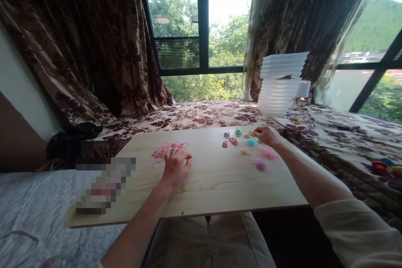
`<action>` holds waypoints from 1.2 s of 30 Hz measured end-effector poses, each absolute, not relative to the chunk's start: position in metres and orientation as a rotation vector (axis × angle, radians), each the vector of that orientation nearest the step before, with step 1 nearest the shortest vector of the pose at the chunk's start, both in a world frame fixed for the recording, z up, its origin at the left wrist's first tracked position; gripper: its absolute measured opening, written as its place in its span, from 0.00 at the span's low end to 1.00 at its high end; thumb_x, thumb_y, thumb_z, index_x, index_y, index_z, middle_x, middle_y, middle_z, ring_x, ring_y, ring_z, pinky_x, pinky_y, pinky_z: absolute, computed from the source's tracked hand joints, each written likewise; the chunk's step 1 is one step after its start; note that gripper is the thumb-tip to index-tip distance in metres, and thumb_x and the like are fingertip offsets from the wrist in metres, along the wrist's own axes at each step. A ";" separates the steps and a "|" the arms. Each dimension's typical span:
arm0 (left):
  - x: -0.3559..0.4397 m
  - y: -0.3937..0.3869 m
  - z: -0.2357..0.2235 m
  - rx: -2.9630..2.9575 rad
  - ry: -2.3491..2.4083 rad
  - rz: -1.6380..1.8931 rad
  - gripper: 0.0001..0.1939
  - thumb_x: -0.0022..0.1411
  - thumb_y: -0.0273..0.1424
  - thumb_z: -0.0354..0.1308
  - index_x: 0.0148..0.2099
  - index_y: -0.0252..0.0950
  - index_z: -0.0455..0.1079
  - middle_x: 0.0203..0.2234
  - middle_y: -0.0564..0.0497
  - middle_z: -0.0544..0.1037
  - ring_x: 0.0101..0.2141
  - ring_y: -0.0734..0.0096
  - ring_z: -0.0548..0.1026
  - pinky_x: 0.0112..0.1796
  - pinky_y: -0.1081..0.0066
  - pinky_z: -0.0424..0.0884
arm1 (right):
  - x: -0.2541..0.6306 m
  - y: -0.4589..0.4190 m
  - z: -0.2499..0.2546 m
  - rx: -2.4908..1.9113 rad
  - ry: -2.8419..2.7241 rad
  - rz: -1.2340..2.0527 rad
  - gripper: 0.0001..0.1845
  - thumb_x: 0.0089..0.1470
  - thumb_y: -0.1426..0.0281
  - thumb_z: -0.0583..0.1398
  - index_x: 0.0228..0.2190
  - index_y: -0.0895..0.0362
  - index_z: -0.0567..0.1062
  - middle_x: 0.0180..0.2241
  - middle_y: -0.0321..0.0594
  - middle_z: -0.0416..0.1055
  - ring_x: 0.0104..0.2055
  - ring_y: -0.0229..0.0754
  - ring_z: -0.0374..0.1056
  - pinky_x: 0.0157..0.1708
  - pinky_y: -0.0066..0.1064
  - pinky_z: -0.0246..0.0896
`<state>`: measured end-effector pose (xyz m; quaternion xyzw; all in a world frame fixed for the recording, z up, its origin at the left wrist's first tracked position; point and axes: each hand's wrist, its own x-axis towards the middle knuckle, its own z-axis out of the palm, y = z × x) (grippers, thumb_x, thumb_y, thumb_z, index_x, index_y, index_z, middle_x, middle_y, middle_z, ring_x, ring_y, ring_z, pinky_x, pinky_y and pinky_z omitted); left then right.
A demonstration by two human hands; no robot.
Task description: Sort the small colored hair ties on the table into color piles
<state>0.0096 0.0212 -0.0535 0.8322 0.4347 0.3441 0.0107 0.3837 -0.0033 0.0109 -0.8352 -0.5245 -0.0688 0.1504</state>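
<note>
My left hand [176, 166] rests at the near edge of a mixed heap of small, mostly pink elastic loops [166, 150]. Its fingers reach onto the heap and the thumb stands apart. On the far right of the board, my right hand [267, 136] has its fingertips pressed together beside a yellow bunch of loops [249, 135]; anything between them is too small to make out. Around it lie sorted bunches: green [238, 133], purple [226, 134], red [233, 141], turquoise [251, 143], cream [244, 151], pink [269, 153] and violet [259, 164].
The pale wooden board [207, 184] spans in front of my lap. A blurred-out flat item [105, 186] lies at its left end. Beyond are a floral-covered ledge [201, 115], a stack of white foam sheets [279, 86] and curtains. Colourful toys [381, 167] sit at right.
</note>
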 end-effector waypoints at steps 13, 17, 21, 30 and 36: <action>0.010 0.021 -0.056 2.596 1.353 1.052 0.10 0.59 0.30 0.51 0.33 0.42 0.74 0.36 0.51 0.79 0.47 0.60 0.69 0.59 0.52 0.51 | 0.372 0.022 -0.003 -2.540 -1.542 -0.255 0.17 0.55 0.69 0.53 0.39 0.55 0.80 0.41 0.49 0.76 0.43 0.47 0.71 0.37 0.32 0.60; 0.010 0.020 -0.055 2.593 1.349 1.048 0.10 0.59 0.30 0.51 0.33 0.42 0.74 0.35 0.50 0.79 0.47 0.60 0.69 0.59 0.52 0.52 | 0.372 0.019 0.001 -2.548 -1.586 -0.234 0.17 0.54 0.71 0.53 0.39 0.55 0.80 0.41 0.50 0.76 0.42 0.47 0.71 0.37 0.32 0.60; 0.010 0.019 -0.053 2.588 1.344 1.045 0.09 0.59 0.30 0.52 0.33 0.41 0.74 0.35 0.50 0.79 0.46 0.60 0.70 0.58 0.52 0.53 | 0.371 0.017 0.004 -2.544 -1.621 -0.225 0.17 0.53 0.72 0.54 0.40 0.53 0.80 0.41 0.48 0.77 0.42 0.46 0.71 0.38 0.31 0.60; 0.009 0.021 -0.055 2.581 1.338 1.087 0.09 0.59 0.29 0.53 0.32 0.41 0.74 0.35 0.51 0.79 0.46 0.61 0.69 0.57 0.52 0.54 | 0.363 0.017 0.020 -2.479 -1.662 -0.257 0.18 0.53 0.70 0.54 0.42 0.54 0.79 0.44 0.47 0.76 0.43 0.48 0.70 0.37 0.31 0.59; 0.006 0.024 -0.054 2.561 1.474 1.043 0.09 0.57 0.27 0.54 0.31 0.40 0.75 0.37 0.49 0.79 0.47 0.60 0.68 0.56 0.52 0.53 | 0.296 -0.007 0.016 -2.127 -1.883 -0.240 0.16 0.54 0.66 0.53 0.34 0.54 0.80 0.35 0.43 0.77 0.33 0.42 0.69 0.28 0.29 0.54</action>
